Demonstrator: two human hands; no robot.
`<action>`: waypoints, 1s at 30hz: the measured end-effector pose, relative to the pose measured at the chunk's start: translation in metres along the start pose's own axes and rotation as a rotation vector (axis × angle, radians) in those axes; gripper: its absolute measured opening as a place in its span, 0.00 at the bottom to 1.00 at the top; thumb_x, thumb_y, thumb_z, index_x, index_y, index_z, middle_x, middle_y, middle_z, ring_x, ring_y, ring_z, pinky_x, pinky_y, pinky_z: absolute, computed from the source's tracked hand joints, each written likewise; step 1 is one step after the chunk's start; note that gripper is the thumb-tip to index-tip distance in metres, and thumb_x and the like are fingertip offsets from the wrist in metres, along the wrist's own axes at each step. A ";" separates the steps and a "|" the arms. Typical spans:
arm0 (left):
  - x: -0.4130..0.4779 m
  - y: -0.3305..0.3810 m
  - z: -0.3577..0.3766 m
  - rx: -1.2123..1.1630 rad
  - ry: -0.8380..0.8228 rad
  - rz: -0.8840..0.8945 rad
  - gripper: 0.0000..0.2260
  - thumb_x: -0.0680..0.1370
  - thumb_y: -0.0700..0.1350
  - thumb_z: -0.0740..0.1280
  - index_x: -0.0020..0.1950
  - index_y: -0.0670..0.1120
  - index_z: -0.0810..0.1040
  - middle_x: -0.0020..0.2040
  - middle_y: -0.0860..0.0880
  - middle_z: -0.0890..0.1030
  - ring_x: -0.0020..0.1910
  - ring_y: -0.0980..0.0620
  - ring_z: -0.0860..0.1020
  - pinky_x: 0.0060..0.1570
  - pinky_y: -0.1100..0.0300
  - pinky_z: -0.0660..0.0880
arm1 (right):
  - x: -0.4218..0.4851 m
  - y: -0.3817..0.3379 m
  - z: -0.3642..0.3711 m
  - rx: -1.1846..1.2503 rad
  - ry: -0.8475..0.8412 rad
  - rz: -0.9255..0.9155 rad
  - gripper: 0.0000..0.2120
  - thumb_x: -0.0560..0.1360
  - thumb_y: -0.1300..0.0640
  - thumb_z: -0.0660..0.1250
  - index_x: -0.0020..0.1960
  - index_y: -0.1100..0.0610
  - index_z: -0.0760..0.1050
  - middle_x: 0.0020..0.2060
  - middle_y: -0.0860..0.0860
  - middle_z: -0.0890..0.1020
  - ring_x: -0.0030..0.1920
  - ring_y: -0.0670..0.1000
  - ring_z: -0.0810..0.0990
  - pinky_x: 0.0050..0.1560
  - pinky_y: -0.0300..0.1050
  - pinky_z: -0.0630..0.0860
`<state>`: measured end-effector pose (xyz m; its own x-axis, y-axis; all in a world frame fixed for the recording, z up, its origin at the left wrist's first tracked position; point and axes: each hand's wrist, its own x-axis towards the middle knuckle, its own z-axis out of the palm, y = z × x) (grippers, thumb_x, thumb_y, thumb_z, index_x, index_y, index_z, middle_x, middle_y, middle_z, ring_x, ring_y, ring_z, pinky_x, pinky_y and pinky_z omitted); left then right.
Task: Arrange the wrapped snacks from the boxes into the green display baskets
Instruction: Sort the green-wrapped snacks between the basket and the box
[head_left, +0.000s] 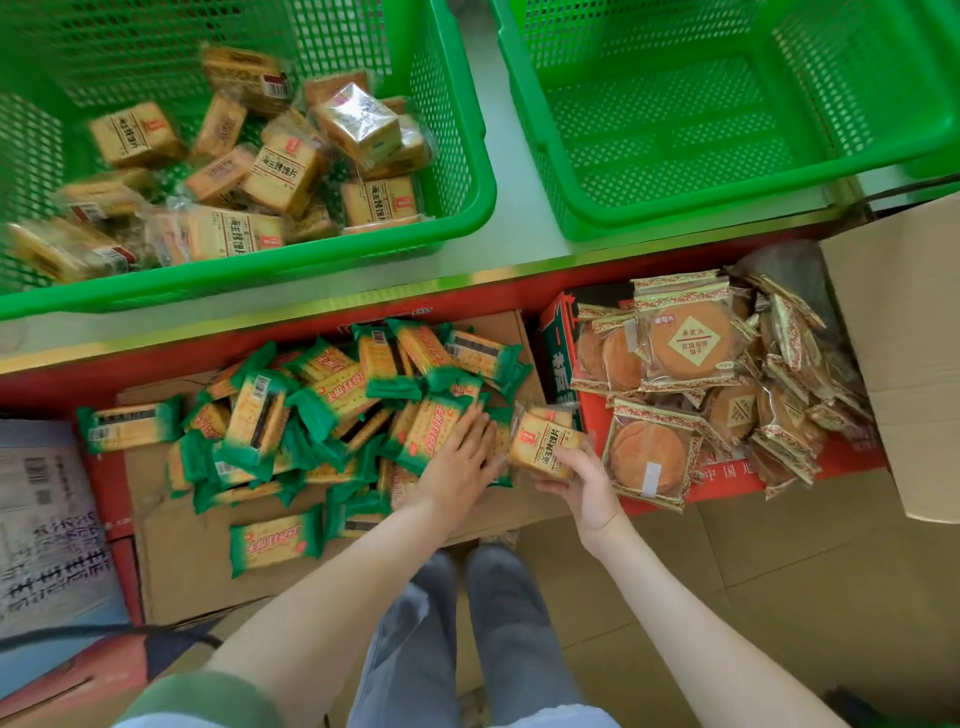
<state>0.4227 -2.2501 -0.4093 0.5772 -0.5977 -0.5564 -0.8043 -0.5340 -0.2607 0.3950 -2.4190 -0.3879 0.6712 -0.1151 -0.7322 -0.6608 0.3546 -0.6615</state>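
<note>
My right hand (584, 483) grips a clear-wrapped pack of toast slices (543, 444) at the right edge of the open cardboard box (171, 561). My left hand (462, 457) lies with straight fingers on the green-wrapped cracker packs (332, 405) heaped in that box. The left green basket (452, 228) on the shelf holds several toast-slice packs (280, 171) of the same kind. The right green basket (675, 223) has nothing in it.
A red box (862, 457) at the right holds round cakes in clear wrappers (691, 338). A large brown carton (914, 364) stands at the far right. A printed box (47, 519) sits at the left. My legs stand below, on the tan tiled floor.
</note>
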 end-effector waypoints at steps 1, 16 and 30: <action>0.001 0.001 0.002 0.000 -0.006 -0.005 0.30 0.82 0.53 0.54 0.79 0.46 0.44 0.78 0.37 0.47 0.76 0.34 0.44 0.67 0.35 0.29 | 0.000 0.000 -0.001 0.008 0.004 -0.004 0.20 0.66 0.54 0.65 0.57 0.56 0.73 0.47 0.53 0.83 0.46 0.53 0.82 0.46 0.49 0.75; 0.015 0.006 -0.008 0.278 -0.112 0.206 0.38 0.78 0.48 0.65 0.79 0.48 0.42 0.79 0.45 0.44 0.77 0.43 0.41 0.63 0.32 0.30 | -0.002 -0.013 -0.007 0.168 0.046 -0.084 0.27 0.68 0.53 0.65 0.65 0.62 0.71 0.51 0.58 0.81 0.44 0.56 0.82 0.41 0.47 0.79; 0.012 0.001 0.001 0.033 0.317 0.185 0.23 0.72 0.41 0.71 0.65 0.44 0.68 0.64 0.40 0.72 0.66 0.39 0.70 0.70 0.36 0.55 | -0.004 -0.048 -0.025 0.205 -0.014 -0.177 0.19 0.69 0.56 0.64 0.59 0.59 0.73 0.49 0.56 0.82 0.45 0.57 0.81 0.40 0.47 0.81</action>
<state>0.4289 -2.2570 -0.4167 0.4326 -0.8408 -0.3255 -0.9002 -0.3831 -0.2069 0.4151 -2.4588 -0.3573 0.7756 -0.1796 -0.6051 -0.4523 0.5105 -0.7313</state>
